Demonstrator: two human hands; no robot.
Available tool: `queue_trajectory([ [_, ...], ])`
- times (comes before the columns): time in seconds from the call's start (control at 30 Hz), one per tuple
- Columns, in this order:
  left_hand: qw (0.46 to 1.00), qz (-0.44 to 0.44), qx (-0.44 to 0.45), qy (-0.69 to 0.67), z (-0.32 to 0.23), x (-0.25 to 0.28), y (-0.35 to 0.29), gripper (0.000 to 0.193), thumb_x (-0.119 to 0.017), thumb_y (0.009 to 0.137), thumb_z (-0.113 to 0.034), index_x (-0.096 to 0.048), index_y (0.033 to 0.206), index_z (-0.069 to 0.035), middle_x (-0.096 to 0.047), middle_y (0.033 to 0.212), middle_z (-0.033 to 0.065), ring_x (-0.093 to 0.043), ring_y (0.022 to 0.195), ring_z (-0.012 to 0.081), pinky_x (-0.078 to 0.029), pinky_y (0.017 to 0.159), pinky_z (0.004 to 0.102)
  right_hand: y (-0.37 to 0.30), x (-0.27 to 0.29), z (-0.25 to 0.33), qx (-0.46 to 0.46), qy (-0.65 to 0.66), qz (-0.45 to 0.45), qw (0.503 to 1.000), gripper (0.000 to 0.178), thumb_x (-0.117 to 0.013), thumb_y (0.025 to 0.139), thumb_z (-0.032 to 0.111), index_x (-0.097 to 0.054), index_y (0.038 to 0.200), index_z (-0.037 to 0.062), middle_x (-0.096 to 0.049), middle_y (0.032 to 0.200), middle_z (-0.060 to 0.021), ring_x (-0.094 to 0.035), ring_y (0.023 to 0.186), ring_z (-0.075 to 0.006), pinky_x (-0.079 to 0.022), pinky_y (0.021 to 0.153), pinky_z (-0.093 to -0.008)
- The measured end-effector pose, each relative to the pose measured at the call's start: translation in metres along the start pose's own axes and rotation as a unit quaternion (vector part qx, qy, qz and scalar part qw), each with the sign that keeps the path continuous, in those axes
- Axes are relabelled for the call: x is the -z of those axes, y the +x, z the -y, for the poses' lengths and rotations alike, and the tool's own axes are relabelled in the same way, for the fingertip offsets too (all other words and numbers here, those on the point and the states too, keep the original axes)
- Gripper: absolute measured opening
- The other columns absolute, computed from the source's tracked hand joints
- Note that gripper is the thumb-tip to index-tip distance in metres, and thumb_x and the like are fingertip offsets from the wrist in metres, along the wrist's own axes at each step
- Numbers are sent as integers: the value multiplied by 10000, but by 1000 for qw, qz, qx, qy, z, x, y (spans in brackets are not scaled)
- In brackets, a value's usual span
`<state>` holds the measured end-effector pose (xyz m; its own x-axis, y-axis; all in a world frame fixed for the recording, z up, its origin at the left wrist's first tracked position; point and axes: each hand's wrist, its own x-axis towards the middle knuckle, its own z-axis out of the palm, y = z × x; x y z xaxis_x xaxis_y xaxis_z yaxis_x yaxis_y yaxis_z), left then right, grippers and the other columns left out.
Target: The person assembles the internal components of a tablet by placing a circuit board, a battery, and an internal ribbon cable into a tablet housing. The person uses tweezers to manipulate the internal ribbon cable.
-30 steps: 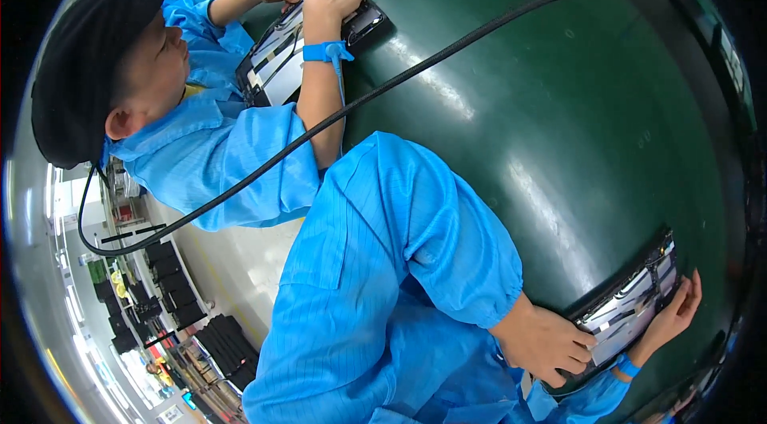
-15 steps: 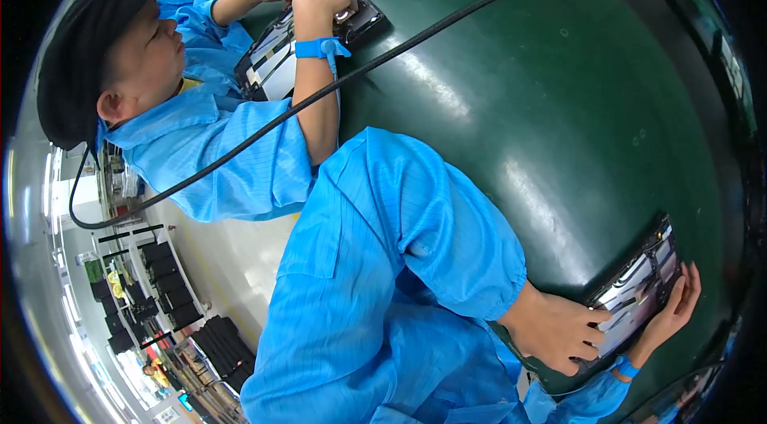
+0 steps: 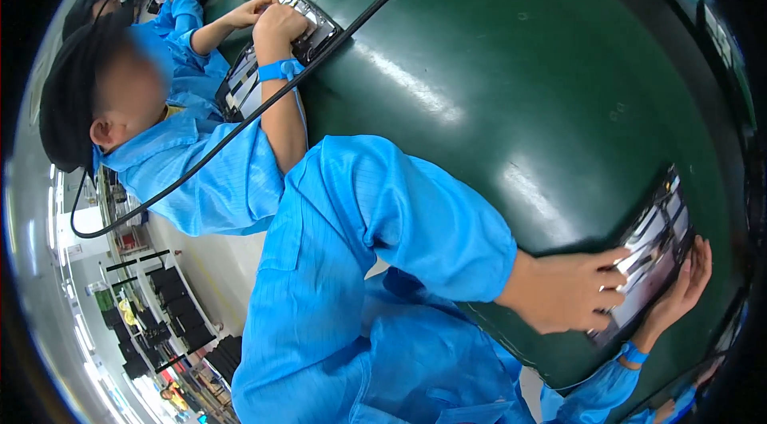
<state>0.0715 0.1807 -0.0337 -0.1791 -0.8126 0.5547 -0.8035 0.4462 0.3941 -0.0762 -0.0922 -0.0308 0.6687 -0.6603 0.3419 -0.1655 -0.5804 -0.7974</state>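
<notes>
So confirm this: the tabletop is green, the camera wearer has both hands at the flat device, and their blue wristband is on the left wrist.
Wrong wrist: the head view shows the wearer's blue wristband at the right hand. The tabletop is green, and left hand and right are both at the flat device.

no readable text, no legible labels, brands, numbers or signs
</notes>
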Motion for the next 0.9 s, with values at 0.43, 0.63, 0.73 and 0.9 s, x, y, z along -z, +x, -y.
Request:
queue_trajectory([
  [0.43, 949, -159, 140, 233, 176, 5, 98, 373, -789, 807, -284, -799, 1164, -176, -674, 1280, 193, -584, 1318, 406, -319, 1222, 716, 9, -13, 16, -35, 53, -83, 995, 463, -491, 1159, 97, -481, 1606, -20, -555, 1592, -236, -560, 1464, -323, -434, 1273, -459],
  [0.63, 895, -232, 204, 320, 224, 38, 116, 361, -805, 735, -135, -786, 1093, -95, -665, 1155, 172, -587, 1182, 377, -418, 1059, 545, 6, -20, 25, -42, 40, -86, 995, 442, -545, 1140, 87, -532, 1576, 14, -591, 1567, -202, -590, 1435, -301, -458, 1237, -429],
  [0.73, 889, -260, 201, 319, 227, 43, 112, 289, -770, 745, -89, -766, 1034, -86, -648, 1075, 146, -583, 1093, 352, -432, 952, 496, 6, -21, 32, -45, 33, -80, 995, 444, -562, 1132, 92, -538, 1570, 21, -598, 1555, -189, -596, 1418, -278, -457, 1232, -420],
  [0.9, 921, -227, 160, 273, 215, 42, 115, 234, -713, 762, -54, -742, 992, -82, -651, 1008, 110, -593, 1028, 322, -442, 909, 474, 3, -16, 36, -48, 48, -80, 995, 443, -575, 1112, 59, -547, 1553, 18, -603, 1547, -169, -592, 1417, -259, -447, 1236, -408],
])
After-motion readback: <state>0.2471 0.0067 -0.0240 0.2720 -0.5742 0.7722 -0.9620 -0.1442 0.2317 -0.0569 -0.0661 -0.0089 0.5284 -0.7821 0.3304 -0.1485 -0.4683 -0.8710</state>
